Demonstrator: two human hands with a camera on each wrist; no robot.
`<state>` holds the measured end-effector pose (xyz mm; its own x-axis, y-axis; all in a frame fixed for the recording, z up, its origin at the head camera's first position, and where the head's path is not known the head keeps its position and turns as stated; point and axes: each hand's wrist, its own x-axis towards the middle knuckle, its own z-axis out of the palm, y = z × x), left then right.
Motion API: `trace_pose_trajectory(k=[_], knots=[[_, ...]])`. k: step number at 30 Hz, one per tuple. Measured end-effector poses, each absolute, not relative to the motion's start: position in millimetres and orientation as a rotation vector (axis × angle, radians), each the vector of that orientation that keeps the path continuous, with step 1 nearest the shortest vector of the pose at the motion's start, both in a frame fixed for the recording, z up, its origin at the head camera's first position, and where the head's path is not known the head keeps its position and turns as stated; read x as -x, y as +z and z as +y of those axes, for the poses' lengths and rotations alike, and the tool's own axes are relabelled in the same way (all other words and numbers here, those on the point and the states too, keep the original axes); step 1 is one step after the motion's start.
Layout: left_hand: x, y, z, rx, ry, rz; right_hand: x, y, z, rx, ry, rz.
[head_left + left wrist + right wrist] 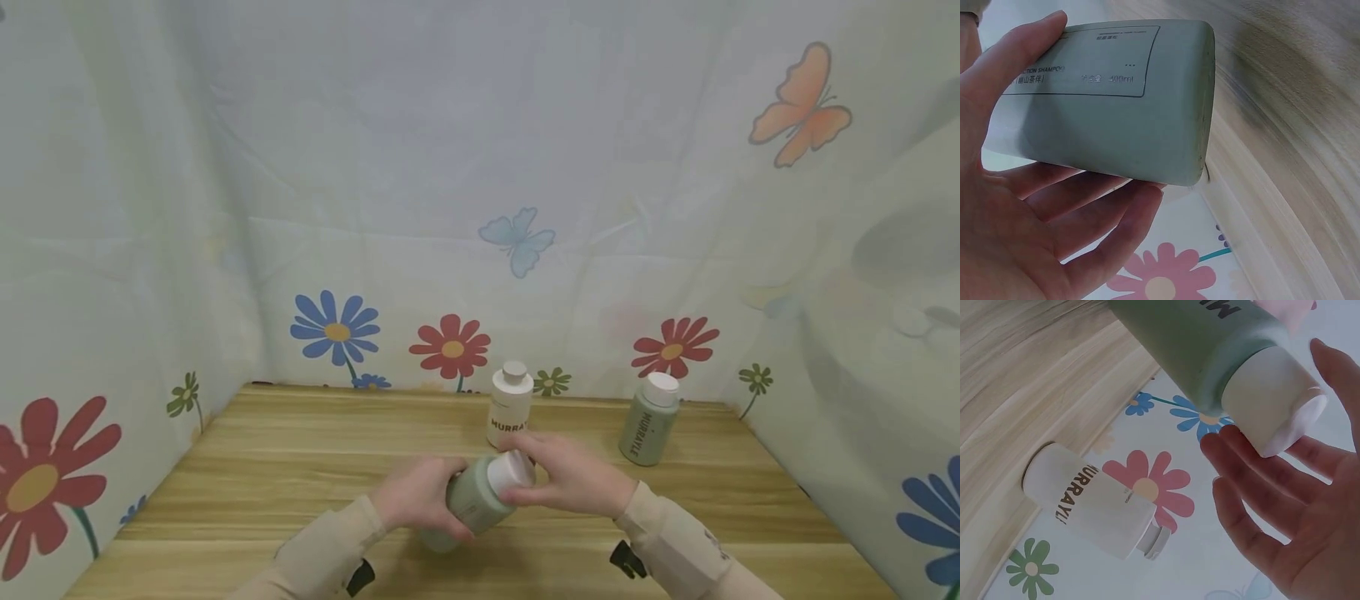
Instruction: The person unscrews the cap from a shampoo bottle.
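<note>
A pale green shampoo bottle [1110, 119] is tilted above the table, its white cap [1266, 400] angled up to the right in the head view. My left hand [423, 497] grips its body, thumb across the labelled face and fingers along the opposite side. Around the cap lies my right hand [572, 477]; in the right wrist view its fingers sit close under the cap and the thumb stands apart from it. Just beyond the hands, a white bottle [510, 408] lettered MURRAY stands upright.
Another green bottle [649, 425] with a white cap stands upright at the back right of the wooden table [315, 442]. Flower-and-butterfly printed curtains [375, 167] hang along the back and both sides.
</note>
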<state>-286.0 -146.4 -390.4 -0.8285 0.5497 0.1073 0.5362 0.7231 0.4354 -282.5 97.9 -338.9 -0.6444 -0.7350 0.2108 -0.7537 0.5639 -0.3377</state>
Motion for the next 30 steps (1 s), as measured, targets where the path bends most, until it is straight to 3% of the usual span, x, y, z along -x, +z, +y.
trace_pose_trajectory(k=[13, 23, 30], knots=[[286.6, -390.6, -145.5, -0.881, 0.732, 2.865, 283.3, -339.5, 98.7, -1.472, 0.401, -2.587], [286.0, -388.7, -144.0, -0.871, 0.75, 2.846, 283.1, -340.1, 100.7, -1.227, 0.43, -2.71], [287.3, -388.4, -144.5, -0.859, 0.732, 2.854, 285.0, -340.9, 100.3, -1.237, 0.396, -2.712]])
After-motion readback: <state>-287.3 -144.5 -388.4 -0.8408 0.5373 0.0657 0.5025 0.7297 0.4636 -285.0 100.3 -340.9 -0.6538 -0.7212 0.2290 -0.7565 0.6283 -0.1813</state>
